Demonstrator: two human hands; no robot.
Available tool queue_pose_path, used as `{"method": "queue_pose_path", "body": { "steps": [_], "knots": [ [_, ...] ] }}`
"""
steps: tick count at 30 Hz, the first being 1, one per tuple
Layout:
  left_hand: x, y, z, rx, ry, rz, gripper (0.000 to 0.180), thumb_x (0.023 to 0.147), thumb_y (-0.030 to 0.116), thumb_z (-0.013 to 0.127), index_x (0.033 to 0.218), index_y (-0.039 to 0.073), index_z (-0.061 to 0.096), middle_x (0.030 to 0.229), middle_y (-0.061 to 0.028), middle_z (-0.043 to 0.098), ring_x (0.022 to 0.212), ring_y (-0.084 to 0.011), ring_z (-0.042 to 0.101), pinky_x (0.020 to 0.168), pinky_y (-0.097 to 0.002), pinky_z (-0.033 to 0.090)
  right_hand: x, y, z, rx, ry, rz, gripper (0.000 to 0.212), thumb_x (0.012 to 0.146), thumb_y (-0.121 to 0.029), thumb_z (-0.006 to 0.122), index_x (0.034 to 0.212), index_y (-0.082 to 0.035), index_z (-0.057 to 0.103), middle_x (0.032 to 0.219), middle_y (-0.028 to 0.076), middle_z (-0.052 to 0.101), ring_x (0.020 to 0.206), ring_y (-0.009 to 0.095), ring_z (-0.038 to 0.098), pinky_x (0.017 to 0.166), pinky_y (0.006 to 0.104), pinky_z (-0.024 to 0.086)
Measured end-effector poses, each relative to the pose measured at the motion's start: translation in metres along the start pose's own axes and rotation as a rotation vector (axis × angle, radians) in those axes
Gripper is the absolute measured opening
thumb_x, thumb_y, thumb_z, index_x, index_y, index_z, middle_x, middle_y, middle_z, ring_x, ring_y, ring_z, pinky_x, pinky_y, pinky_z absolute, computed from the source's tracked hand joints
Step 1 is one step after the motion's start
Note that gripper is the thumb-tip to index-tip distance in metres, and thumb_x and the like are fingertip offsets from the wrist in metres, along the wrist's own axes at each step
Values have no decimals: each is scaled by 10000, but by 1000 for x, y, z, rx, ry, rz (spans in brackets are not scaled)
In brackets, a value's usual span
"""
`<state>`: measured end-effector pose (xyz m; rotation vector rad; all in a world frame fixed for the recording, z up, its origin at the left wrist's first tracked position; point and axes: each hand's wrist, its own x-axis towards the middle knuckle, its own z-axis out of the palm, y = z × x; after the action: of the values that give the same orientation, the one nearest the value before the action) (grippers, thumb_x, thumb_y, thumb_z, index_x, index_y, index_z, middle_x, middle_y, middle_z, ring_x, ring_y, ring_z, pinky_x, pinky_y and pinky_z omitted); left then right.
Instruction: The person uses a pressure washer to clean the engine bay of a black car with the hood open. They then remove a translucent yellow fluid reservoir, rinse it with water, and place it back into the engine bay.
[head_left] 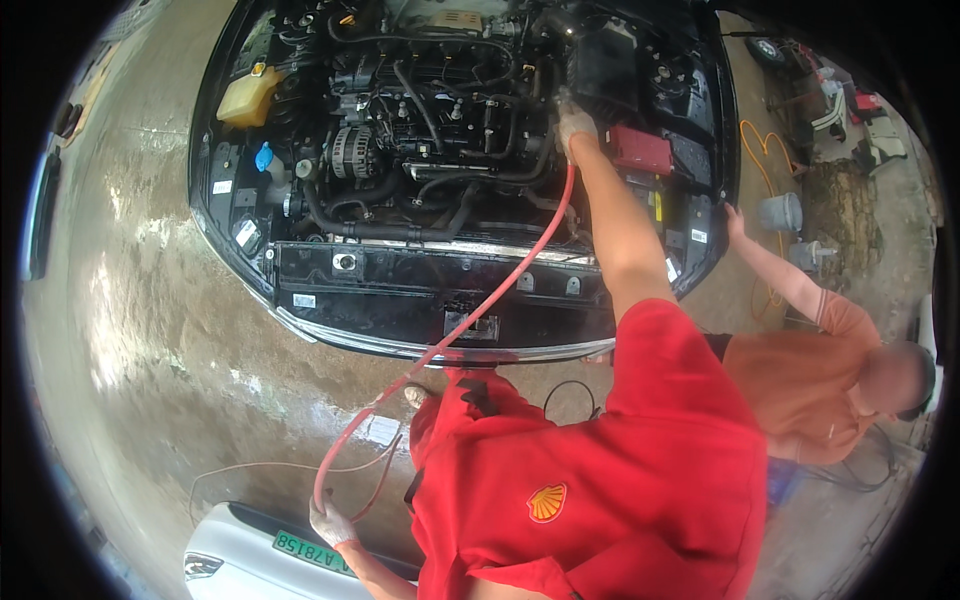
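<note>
Grip, right hand (577, 128): pale glove, closed at the upper end of the red hose (530, 262); whether the fingers wrap the hose itself or a fitting on it cannot be told. Position: over the engine (430, 100), toward its right side, arm at full stretch.

Grip, left hand (330, 522): pale glove, clasped on the same hose at its lower end, down by the white car (255, 560).

Red hose: one length, strung between both hands. Long axis slanting from lower left to upper right, with a gentle bow. From the right hand it lies back toward the body and to the left; from the left hand, forward and to the right. Right hand nearer the engine; left hand well apart from it.

Edges: front rim (415, 352) of the dark car, crossed by the hose, contact not clear; red cover (640, 150), just right of the right hand; black box (603, 70), near its fingertips.

Room: bare floor (140, 260) left of the dark car, wide. Right side tighter: co-worker in orange (790, 380), one hand (736, 222) at the car's right edge; grey bucket (780, 213) beyond.
</note>
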<state>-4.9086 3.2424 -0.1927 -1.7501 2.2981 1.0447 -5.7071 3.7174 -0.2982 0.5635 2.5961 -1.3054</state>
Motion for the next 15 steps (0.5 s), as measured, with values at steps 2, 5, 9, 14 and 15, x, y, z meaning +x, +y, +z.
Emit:
{"method": "queue_pose_path", "body": {
  "steps": [2, 5, 9, 14, 15],
  "knots": [
    [-5, 8, -2, 72, 10, 41, 303, 1051, 166, 560, 1138, -63, 737, 1068, -169, 779, 1017, -292, 726, 965, -412, 529, -3, -16, 0, 100, -213, 138, 452, 1109, -503, 501, 1414, -208, 656, 893, 91, 731, 804, 308, 707, 810, 429, 572],
    [-7, 15, -2, 4, 59, 92, 290, 1075, 203, 583, 1088, -39, 744, 938, -79, 722, 816, -173, 581, 754, -342, 458, -8, -38, 4, 57, -167, 76, 425, 1107, -493, 536, 1389, -209, 679, 819, 74, 705, 712, 243, 672, 689, 428, 532],
    [-6, 21, 1, 46, 27, 81, 276, 1049, 167, 577, 1096, -50, 741, 993, -119, 747, 902, -222, 649, 849, -369, 497, -8, -46, 17, -59, -156, -25, 468, 1109, -541, 518, 1422, -229, 673, 975, 65, 759, 865, 281, 709, 813, 439, 542],
    [-7, 36, 7, 48, -6, 43, 264, 1023, 131, 574, 1102, -60, 739, 1023, -153, 769, 965, -265, 713, 924, -400, 531, -3, -44, 36, -207, -212, -93, 459, 1126, -507, 483, 1416, -209, 677, 1011, 110, 762, 1013, 314, 715, 915, 415, 543],
    [-7, 40, 8, 37, -9, 28, 262, 1021, 130, 576, 1099, -60, 738, 1016, -152, 768, 956, -263, 711, 918, -400, 531, -2, -44, 39, 12, -220, 16, 474, 1105, -521, 525, 1412, -199, 691, 990, 123, 765, 981, 331, 719, 921, 431, 550]
  ]
}}
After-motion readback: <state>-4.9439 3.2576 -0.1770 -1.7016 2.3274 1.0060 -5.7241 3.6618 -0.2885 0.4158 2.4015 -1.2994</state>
